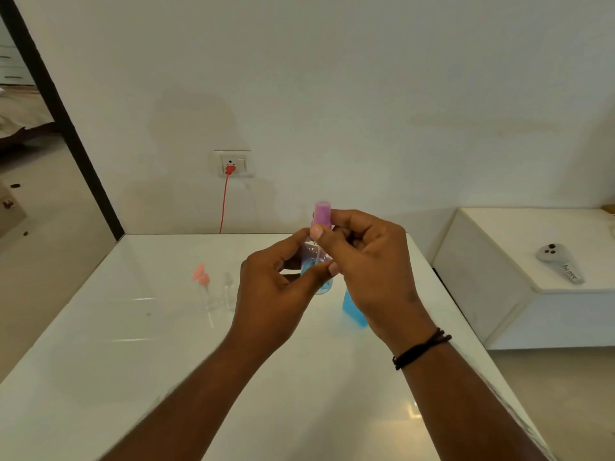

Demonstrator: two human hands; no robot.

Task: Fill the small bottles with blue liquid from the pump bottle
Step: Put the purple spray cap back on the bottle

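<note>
Head view: both hands raised above white table. Left hand grips clear small bottle, part-filled with blue liquid, held upright in the air. Right hand pinches its purple cap between thumb and fingers. Blue pump bottle stands on the table, mostly hidden behind right hand. Empty clear bottles and pink pump top stand left. Black wristband on right wrist.

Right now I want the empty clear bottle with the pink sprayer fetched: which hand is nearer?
Left. The left hand is just beside the bottle; the right hand is farther right.
</note>
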